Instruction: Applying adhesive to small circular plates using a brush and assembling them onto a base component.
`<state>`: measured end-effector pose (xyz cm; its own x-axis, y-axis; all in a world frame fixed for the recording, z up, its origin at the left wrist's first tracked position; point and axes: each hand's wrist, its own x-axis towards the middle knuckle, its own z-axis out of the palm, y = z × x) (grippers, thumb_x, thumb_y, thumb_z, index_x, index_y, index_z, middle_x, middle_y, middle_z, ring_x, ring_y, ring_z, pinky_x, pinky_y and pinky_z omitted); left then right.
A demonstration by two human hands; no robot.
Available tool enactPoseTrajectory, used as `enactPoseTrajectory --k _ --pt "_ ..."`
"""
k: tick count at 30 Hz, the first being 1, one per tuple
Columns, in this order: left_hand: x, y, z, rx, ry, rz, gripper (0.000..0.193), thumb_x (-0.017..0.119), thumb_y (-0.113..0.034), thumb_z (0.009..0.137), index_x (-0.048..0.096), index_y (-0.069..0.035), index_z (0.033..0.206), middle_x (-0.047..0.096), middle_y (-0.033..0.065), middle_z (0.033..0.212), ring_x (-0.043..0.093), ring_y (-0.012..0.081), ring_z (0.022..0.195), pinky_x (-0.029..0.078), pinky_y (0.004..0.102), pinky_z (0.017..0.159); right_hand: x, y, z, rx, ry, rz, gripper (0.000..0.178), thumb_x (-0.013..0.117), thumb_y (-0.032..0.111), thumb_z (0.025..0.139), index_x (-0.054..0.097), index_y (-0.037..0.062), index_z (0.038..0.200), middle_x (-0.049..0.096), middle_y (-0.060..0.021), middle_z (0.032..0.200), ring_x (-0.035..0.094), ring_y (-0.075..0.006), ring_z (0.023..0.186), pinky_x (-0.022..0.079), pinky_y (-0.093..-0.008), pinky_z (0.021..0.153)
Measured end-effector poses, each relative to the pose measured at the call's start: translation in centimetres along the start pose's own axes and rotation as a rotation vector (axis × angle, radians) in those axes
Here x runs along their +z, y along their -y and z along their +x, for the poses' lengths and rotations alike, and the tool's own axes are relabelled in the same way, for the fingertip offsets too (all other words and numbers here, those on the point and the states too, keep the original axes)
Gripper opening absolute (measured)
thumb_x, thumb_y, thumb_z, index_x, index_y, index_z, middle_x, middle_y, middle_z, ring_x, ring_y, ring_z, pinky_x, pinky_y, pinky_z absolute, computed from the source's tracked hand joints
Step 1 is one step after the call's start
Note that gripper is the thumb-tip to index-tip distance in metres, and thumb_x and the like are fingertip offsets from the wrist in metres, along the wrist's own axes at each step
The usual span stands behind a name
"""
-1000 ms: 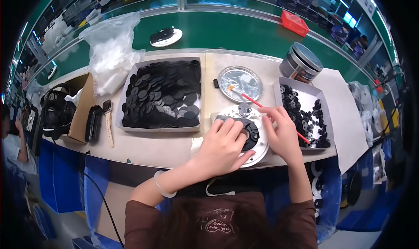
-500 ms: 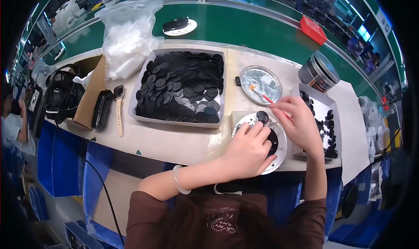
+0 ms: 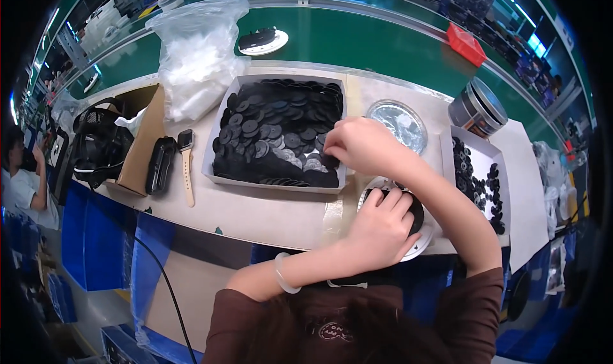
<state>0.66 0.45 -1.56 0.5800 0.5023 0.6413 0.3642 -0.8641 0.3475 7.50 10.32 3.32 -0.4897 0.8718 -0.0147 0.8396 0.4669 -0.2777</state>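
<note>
My left hand (image 3: 383, 233) rests with curled fingers over a white round housing (image 3: 426, 237), gripping it near the table's front edge. A black round part (image 3: 416, 214) shows inside the housing, half covered by the fingers. My right hand (image 3: 361, 145) is at the right wall of a shallow white box (image 3: 274, 184), its fingers pinched over the contents. Many flat black discs (image 3: 268, 131) with centre holes fill that box. A dark disc lies right at the right fingertips; whether they hold it is hidden. A clear round dish (image 3: 399, 124) sits behind my right wrist.
To the right stand a box of small black parts (image 3: 469, 172) and a grey can (image 3: 479, 108). On the left are a watch (image 3: 186, 166), a black case (image 3: 161, 166), a cardboard box (image 3: 137, 147) and a plastic bag (image 3: 195, 64). A red tray (image 3: 466, 43) lies beyond.
My right hand has moved left from beside the dish to the disc box. The red-handled brush seen at it earlier is out of sight. My left hand stays on the housing; the view has shifted slightly.
</note>
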Motion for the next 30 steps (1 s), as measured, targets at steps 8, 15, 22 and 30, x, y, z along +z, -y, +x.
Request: enactPoseTrajectory --k 8,15,22,30 --pt "-0.1 -0.1 0.3 0.005 0.018 0.003 0.027 0.068 -0.028 0.067 0.058 -0.002 0.069 0.049 0.0086 0.079 0.046 0.0225 0.08 0.035 0.0325 0.067 -0.5 -1.3 0.6 -0.089 0.061 -0.089 0.024 0.071 0.027 0.066 0.067 0.0069 0.078 0.062 -0.0049 0.073 0.055 -0.0228 0.09 0.043 -0.0364 0.076" --pt "-0.3 -0.1 0.5 0.009 0.023 -0.007 0.027 0.068 -0.028 0.066 0.058 -0.003 0.068 0.049 0.0082 0.079 0.046 0.0222 0.078 0.035 0.0323 0.067 0.2 -0.9 2.0 -0.071 0.017 -0.319 0.017 0.071 0.027 0.066 0.067 0.0113 0.07 0.063 -0.0028 0.069 0.056 -0.0202 0.08 0.038 -0.0347 0.079" --pt "-0.1 0.0 0.4 0.003 0.017 -0.001 0.027 0.069 -0.027 0.065 0.057 -0.003 0.067 0.048 0.0076 0.078 0.046 0.0217 0.077 0.034 0.0323 0.066 0.6 -2.0 1.8 -0.096 -0.029 -0.207 0.011 0.062 0.01 0.067 0.068 0.0109 0.077 0.063 -0.0034 0.069 0.057 -0.0209 0.079 0.039 -0.0333 0.078" --pt "-0.3 -0.1 0.5 -0.01 0.033 -0.003 0.027 0.069 -0.027 0.064 0.057 -0.003 0.067 0.048 0.0072 0.078 0.046 0.0215 0.077 0.034 0.032 0.065 -0.7 -0.5 2.4 -0.053 0.196 -0.205 0.024 0.057 0.003 0.064 0.069 0.0111 0.084 0.065 -0.0063 0.075 0.059 -0.0208 0.081 0.038 -0.0333 0.079"
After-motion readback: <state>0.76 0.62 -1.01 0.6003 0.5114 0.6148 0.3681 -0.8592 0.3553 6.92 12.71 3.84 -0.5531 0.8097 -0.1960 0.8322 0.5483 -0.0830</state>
